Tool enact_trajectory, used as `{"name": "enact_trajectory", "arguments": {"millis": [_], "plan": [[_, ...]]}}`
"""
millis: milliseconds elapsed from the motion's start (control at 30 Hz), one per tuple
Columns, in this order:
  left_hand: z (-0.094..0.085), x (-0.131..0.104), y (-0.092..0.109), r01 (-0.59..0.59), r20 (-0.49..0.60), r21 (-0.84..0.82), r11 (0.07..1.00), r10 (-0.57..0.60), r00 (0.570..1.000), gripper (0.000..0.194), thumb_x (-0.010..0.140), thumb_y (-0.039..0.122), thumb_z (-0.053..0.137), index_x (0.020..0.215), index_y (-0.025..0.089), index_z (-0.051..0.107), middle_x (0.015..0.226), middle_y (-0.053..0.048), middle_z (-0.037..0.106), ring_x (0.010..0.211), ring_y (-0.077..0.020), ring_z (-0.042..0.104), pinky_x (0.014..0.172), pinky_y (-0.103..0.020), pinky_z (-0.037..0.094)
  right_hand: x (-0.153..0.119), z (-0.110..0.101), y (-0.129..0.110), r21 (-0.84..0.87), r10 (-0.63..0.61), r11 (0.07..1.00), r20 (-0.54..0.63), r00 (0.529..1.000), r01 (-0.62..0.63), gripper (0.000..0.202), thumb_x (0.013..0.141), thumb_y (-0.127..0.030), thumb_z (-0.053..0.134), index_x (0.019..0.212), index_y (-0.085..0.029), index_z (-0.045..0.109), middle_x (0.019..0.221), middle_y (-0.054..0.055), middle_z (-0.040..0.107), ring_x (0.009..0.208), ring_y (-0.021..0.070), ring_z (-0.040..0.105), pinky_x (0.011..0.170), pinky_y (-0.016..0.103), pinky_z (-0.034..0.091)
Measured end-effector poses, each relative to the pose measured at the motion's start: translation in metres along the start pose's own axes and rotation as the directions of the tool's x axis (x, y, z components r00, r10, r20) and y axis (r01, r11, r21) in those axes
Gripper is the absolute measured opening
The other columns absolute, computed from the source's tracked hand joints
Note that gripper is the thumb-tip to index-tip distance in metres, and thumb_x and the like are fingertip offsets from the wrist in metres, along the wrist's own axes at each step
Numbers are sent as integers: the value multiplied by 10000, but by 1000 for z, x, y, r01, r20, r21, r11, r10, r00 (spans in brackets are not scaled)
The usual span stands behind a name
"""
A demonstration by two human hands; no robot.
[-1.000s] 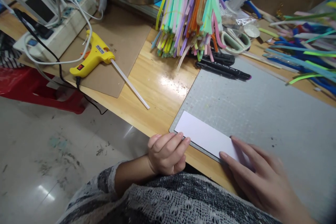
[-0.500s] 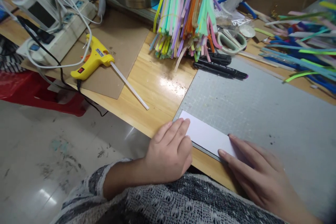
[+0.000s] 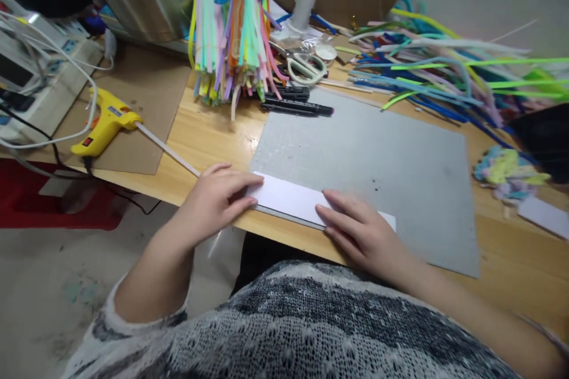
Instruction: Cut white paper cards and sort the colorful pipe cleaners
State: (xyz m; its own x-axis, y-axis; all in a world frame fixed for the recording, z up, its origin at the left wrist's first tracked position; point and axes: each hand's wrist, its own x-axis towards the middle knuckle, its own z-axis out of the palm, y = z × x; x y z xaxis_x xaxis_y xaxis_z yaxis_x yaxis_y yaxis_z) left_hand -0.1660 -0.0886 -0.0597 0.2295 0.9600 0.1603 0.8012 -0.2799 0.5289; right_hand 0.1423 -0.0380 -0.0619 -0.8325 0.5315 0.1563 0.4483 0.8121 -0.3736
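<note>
My L hand (image 3: pixel 220 195), half-open, has thumb & index touching one end of the white strip (image 3: pixel 288 198), which runs lengthwise R from it along the mat (image 3: pixel 338 142) edge, under my loosely spread R hand (image 3: pixel 364 228).

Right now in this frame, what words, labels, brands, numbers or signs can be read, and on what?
Nothing can be read with certainty.
Yellow glue gun: label too small and blurred to read; any mark on its red switch unreadable.
Black pens: any lettering too small to read.
White strip: no text on the visible part.
</note>
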Motion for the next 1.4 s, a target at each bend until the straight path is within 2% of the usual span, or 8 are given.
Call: {"name": "enact_trajectory", "arguments": {"millis": [100, 200, 533, 800, 1033, 1200, 1300, 1400], "plan": [[-4, 4, -7, -77, 39, -10, 997, 77, 996, 233, 833, 387, 614, 1040, 283, 630, 1027, 11, 716, 931, -171, 650, 982, -408, 361, -1, -1, 0, 36, 28, 999, -72, 997, -25, 309, 881, -225, 553, 1188, -193, 570, 1251, 156, 554, 1126, 251, 539, 898, 455, 504], [-4, 6, -6, -118, 32, -21, 993, 119, 992, 130, 840, 372, 606, 922, 281, 651, 1013, 18, 720, 926, -167, 654, 926, -388, 396, -3, 0, 1, 41, 20, 999, -80, 997, -17, 290, 888, -223, 545, 1174, -191, 583, 1253, 158, 551, 1124, 247, 536, 910, 460, 495], [2, 3, 0, -129, -40, -28, 991, 128, 991, 94, 838, 332, 606, 830, 250, 652, 1013, -16, 722, 931, -170, 661, 875, -388, 448, -5, 6, 5, 54, 28, 998, -120, 992, -22, 278, 908, -260, 526, 1172, -225, 601, 1287, 126, 548, 1163, 245, 530, 934, 489, 484], [3, 1, -1, -144, -47, 35, 989, 145, 988, 98, 852, 340, 594, 869, 263, 653, 1023, -3, 722, 948, -170, 662, 905, -402, 432, -3, 6, 6, 92, 51, 995, -122, 991, -39, 258, 904, -278, 530, 1137, -229, 631, 1244, 124, 564, 1136, 240, 544, 922, 474, 497], [15, -12, 21, -96, -129, 217, 971, 126, 984, 146, 895, 224, 508, 910, 241, 652, 1119, -16, 694, 994, -189, 651, 923, -424, 419, -3, 5, 6, 81, 40, 996, -112, 993, -31, 261, 902, -273, 528, 1146, -243, 616, 1233, 115, 568, 1132, 241, 536, 922, 494, 484], [13, -14, 14, -106, -104, 142, 984, 121, 987, 133, 893, 217, 518, 947, 245, 636, 1128, -3, 689, 1038, -166, 631, 958, -410, 398, -4, 5, 4, 40, 28, 999, -110, 993, -24, 287, 903, -246, 523, 1180, -224, 596, 1253, 127, 559, 1139, 243, 527, 919, 479, 482], [8, -14, 9, -101, -50, 88, 991, 106, 993, 234, 894, 138, 456, 1020, 258, 613, 1152, 6, 675, 1077, -152, 610, 1001, -426, 363, -4, 5, 2, 27, 24, 999, -109, 994, -22, 286, 900, -235, 521, 1173, -217, 602, 1247, 133, 568, 1132, 252, 538, 908, 483, 487], [10, -16, 18, -37, -62, 122, 992, 45, 997, 348, 883, 100, 414, 1166, 245, 555, 1142, -21, 675, 1067, -163, 611, 997, -435, 374, -6, 4, 2, 13, 20, 1000, -93, 996, -19, 316, 889, -227, 528, 1199, -213, 588, 1274, 140, 559, 1147, 271, 538, 904, 494, 485]]}}
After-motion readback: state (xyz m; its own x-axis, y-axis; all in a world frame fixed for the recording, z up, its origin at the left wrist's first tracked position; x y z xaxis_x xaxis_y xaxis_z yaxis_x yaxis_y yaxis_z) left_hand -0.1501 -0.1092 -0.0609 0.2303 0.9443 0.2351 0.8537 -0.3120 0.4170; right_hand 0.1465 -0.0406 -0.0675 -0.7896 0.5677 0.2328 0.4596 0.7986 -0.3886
